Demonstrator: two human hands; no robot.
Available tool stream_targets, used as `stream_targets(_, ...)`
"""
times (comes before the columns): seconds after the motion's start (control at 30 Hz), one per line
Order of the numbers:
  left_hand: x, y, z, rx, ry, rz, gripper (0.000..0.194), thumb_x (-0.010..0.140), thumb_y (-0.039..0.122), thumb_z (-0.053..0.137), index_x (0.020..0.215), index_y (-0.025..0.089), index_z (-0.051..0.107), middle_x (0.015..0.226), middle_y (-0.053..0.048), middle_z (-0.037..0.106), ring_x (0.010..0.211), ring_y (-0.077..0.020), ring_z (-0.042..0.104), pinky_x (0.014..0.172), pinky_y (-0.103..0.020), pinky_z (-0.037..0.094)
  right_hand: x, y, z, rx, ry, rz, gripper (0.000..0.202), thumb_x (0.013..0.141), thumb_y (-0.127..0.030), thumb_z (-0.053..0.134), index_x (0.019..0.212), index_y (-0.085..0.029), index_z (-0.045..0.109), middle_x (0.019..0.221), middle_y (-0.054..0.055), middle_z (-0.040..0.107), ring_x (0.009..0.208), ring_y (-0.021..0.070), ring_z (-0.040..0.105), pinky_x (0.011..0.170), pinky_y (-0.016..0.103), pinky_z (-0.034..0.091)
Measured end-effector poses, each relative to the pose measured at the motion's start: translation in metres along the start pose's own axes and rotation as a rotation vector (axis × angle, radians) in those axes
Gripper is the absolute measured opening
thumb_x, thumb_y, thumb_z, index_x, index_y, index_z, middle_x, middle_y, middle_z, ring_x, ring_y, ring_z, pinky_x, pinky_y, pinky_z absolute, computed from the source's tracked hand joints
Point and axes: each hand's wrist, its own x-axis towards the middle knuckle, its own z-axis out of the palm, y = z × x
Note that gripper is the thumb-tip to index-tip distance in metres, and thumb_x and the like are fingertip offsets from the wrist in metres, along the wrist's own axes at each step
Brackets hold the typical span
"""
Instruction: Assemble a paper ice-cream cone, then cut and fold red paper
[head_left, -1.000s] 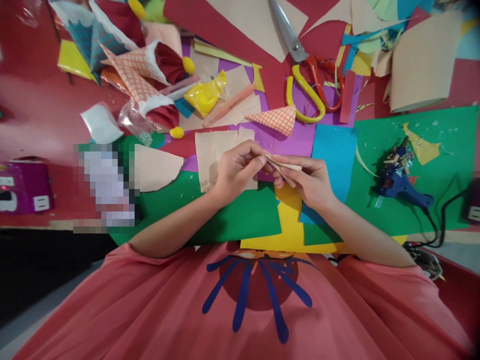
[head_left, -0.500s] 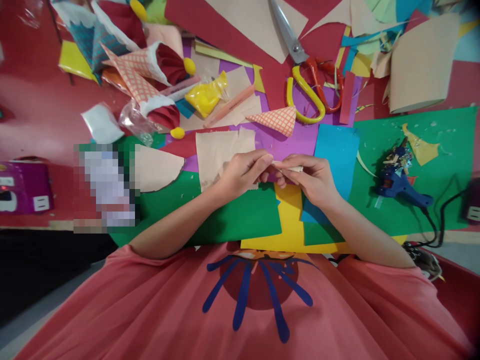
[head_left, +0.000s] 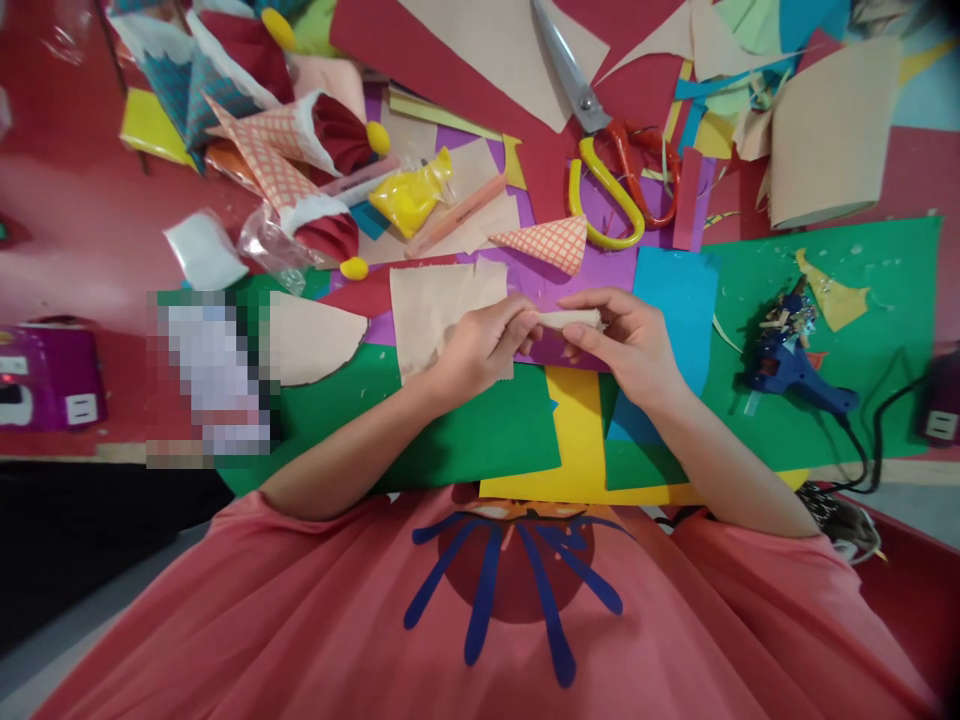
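Between my hands is a small cream rolled piece (head_left: 571,319), cloth or paper, lying roughly level. My left hand (head_left: 491,338) pinches its left end. My right hand (head_left: 634,340) has thumb and fingers around its right end. Below and left of the roll lies a square of cream cloth (head_left: 431,295) with frayed edges, partly under my left hand. A cream cut piece (head_left: 315,338) with a curved edge rests farther left. Just above the hands is a small orange-checked paper cone (head_left: 551,243).
Scissors (head_left: 592,120) with red and yellow handles lie at the top. A blue glue gun (head_left: 795,365) with a cord is on the right. Finished-looking checked cones (head_left: 274,150) and a yellow bag of clay-like stuff (head_left: 412,190) sit upper left. Green sheets (head_left: 480,430) cover the front.
My right fingers have opened out and shifted slightly, so more of the cream roll shows between the hands. My left hand stays nearly in place.
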Motion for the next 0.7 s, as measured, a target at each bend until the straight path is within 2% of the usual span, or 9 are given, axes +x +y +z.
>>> stream_targets(0.17,0.001,0.0,-0.001,0.103,-0.059,0.017,0.052,0.094,0.06,0.028,0.074,0.018,0.05,0.064,0.001,0.055,0.057,-0.0088,0.052,0.054,-0.021,0.04,0.002,0.004,-0.001,-0.122,0.037,-0.096,0.029,0.069,-0.042,0.079,0.083,-0.018,0.071,0.068,-0.003,0.064,0.057,0.006,0.055,0.053,0.019,0.044)
stream_targets(0.27,0.002,0.003,-0.003,0.16,-0.069,0.018,0.053,0.092,0.063,0.029,0.073,0.018,0.05,0.062,0.002,0.056,0.054,-0.0081,0.051,0.052,-0.02,0.038,0.003,0.006,-0.002,-0.142,0.034,-0.135,0.03,0.067,-0.045,0.079,0.082,-0.019,0.071,0.072,-0.003,0.067,0.06,0.0068,0.056,0.055,0.02,0.045)
stream_targets(0.37,0.002,0.005,-0.004,0.143,-0.06,-0.005,0.051,0.093,0.061,0.031,0.073,0.018,0.049,0.06,0.003,0.056,0.052,-0.007,0.051,0.051,-0.019,0.038,0.005,0.006,-0.002,-0.146,0.018,-0.119,0.032,0.067,-0.046,0.078,0.085,-0.02,0.072,0.075,-0.002,0.069,0.062,0.0079,0.058,0.056,0.021,0.047)
stream_targets(0.57,0.003,0.003,-0.001,0.025,-0.078,-0.014,0.044,0.094,0.056,0.035,0.075,0.018,0.05,0.061,0.003,0.058,0.05,-0.0062,0.051,0.051,-0.019,0.04,0.006,0.004,-0.002,-0.094,0.013,-0.09,0.032,0.068,-0.047,0.077,0.082,-0.02,0.067,0.065,-0.005,0.063,0.053,0.0066,0.056,0.05,0.02,0.047)
stream_targets(0.63,0.006,0.004,-0.004,0.021,-0.085,0.021,0.041,0.095,0.052,0.035,0.077,0.018,0.052,0.065,0.002,0.059,0.055,-0.0082,0.054,0.054,-0.02,0.043,0.007,0.004,-0.006,-0.089,0.043,-0.105,0.032,0.068,-0.046,0.078,0.081,-0.021,0.064,0.064,-0.006,0.062,0.053,0.0067,0.057,0.051,0.02,0.048)
stream_targets(0.7,0.013,0.006,-0.009,0.079,-0.039,0.084,0.034,0.096,0.044,0.034,0.087,0.018,0.055,0.077,-0.002,0.065,0.07,-0.0121,0.061,0.063,-0.024,0.049,0.009,0.004,-0.011,-0.074,0.09,-0.137,0.028,0.07,-0.044,0.077,0.082,-0.022,0.063,0.064,-0.007,0.063,0.052,0.0066,0.058,0.051,0.02,0.049)
